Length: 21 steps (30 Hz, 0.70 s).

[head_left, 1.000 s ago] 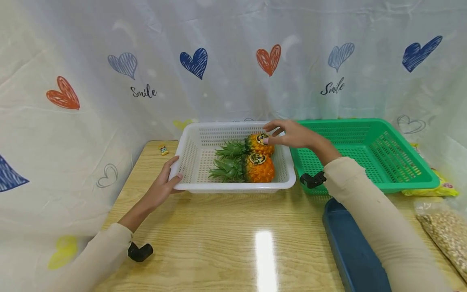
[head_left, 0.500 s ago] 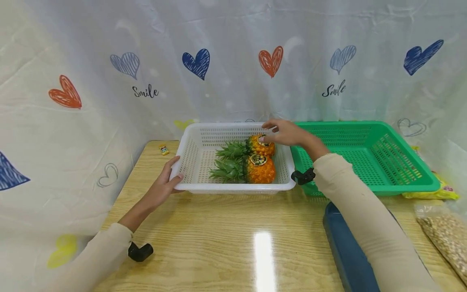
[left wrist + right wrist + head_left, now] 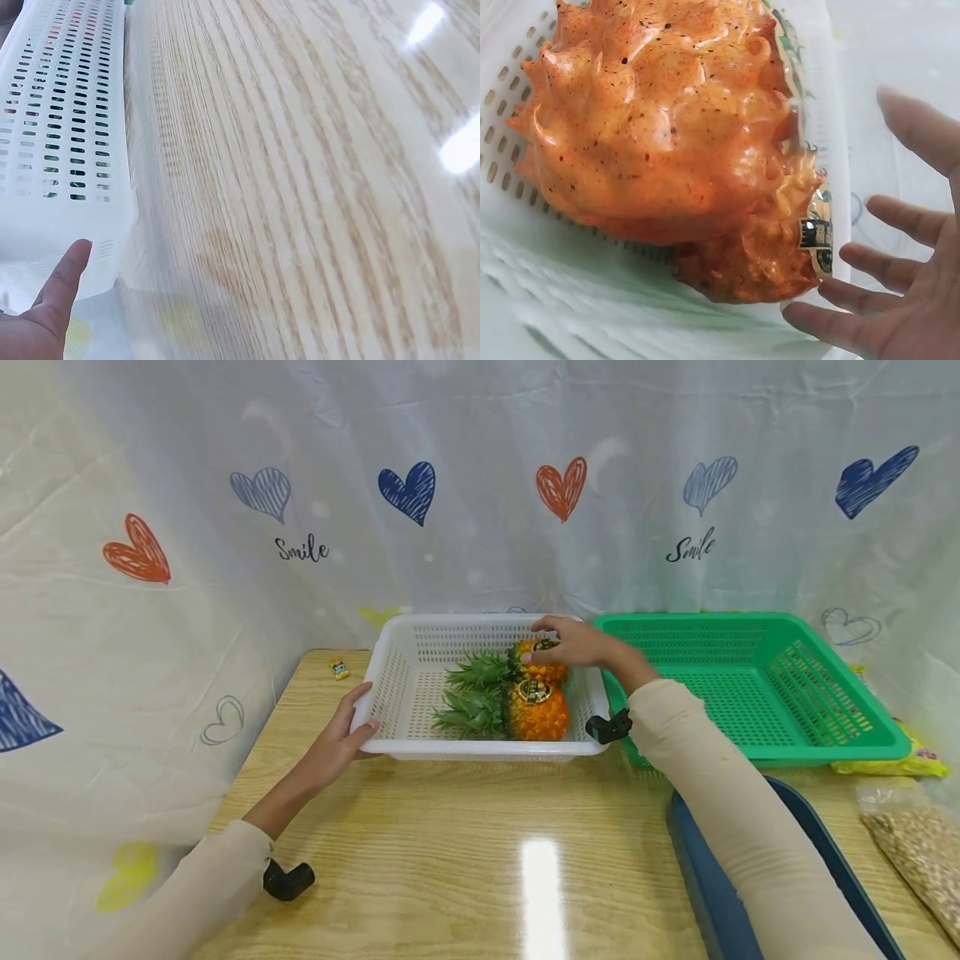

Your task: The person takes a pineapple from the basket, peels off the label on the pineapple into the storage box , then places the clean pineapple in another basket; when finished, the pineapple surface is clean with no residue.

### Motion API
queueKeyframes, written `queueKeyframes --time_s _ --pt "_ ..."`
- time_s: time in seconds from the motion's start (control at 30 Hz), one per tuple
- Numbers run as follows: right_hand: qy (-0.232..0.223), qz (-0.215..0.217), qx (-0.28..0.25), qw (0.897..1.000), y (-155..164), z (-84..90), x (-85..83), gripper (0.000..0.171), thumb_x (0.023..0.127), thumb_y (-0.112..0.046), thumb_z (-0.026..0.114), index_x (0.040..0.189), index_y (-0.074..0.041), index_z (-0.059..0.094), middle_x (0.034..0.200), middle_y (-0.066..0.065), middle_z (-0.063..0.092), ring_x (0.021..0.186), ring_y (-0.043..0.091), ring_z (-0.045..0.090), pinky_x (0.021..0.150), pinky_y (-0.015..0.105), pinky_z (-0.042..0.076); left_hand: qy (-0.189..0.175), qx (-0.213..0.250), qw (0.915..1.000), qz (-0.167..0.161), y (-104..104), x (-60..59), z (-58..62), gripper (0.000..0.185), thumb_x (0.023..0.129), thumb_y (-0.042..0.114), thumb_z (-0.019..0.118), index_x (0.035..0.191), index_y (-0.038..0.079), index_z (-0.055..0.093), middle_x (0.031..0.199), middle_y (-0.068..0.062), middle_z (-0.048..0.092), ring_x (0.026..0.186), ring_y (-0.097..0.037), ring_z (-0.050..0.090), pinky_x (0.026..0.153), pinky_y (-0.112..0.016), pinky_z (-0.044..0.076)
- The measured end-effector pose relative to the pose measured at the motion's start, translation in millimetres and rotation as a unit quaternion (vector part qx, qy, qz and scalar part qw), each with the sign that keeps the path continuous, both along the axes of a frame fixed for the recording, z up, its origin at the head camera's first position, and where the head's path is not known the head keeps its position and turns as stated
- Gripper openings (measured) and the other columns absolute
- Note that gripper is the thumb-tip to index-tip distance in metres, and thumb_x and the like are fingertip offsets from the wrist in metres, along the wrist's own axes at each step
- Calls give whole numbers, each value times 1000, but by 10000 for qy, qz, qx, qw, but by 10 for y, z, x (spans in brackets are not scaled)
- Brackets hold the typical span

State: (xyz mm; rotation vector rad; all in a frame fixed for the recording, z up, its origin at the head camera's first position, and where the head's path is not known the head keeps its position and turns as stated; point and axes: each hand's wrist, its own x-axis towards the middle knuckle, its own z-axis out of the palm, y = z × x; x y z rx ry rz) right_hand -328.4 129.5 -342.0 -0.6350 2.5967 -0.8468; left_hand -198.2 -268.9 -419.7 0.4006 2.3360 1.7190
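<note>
Two small pineapples with orange bodies, green leafy crowns and black-and-gold labels lie in the white plastic basket [image 3: 480, 747]. The front pineapple [image 3: 542, 714] is fully visible; my right hand [image 3: 573, 642] partly covers the rear pineapple [image 3: 551, 672]. In the right wrist view, the fingers of that hand are spread beside the rear pineapple's labelled side, with nothing held. My left hand [image 3: 337, 735] grips the basket's left end at the rim, thumb near the front corner. The left wrist view shows one digit [image 3: 66, 281] along the basket's slotted wall.
A green basket [image 3: 750, 752] stands right of the white one, with yellow packaging [image 3: 892, 767] showing beneath it. Nearer are a dark blue tray [image 3: 701, 868], partly under my right forearm, and a bag of beige pieces [image 3: 915, 843]. A tiny wrapped packet [image 3: 340, 670] lies at the left.
My right hand has moved slightly left and down over the rear pineapple. The left hand keeps its hold on the white basket, and the pineapples lie as before.
</note>
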Motion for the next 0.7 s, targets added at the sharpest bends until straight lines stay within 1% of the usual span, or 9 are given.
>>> queueKeyframes --time_s 0.2,0.37,0.5,0.57,0.7 --pt "-354 63 72 9993 -58 -30 13 82 95 -48 66 157 -8 31 164 16 24 149 40 25 114 61 32 12 -15 10000 -37 7 2 6 64 110 22 38 161 18 -1 161 -27 17 134 -52 41 94 -55 53" --pt "-505 52 270 9983 -73 -50 -10 81 96 -45 65 158 -8 28 166 16 20 150 40 23 115 61 31 -19 3 10000 -73 22 -12 6 65 110 21 38 161 18 -1 161 -27 17 134 -52 42 95 -57 52" --pt "-465 7 430 9980 -90 -68 -41 79 97 -42 65 158 -8 28 165 17 22 150 40 24 115 60 31 -42 11 10000 -48 17 -20 -3 65 110 20 38 161 19 -1 161 -26 17 134 -52 42 94 -55 53" --pt "-414 -10 503 9979 -110 -72 -51 77 97 -40 66 157 -8 30 164 17 25 149 40 25 114 59 32 -42 -8 10000 -26 8 -24 -11 65 110 20 38 162 19 -1 161 -26 17 134 -51 42 94 -54 53" --pt "-207 66 670 9975 -145 -91 -85 73 97 -36 67 155 -5 35 161 19 31 147 40 30 113 58 34 -15 -19 10000 -18 -8 -24 -18 65 110 20 39 162 19 -1 161 -26 17 134 -51 42 93 -55 53"
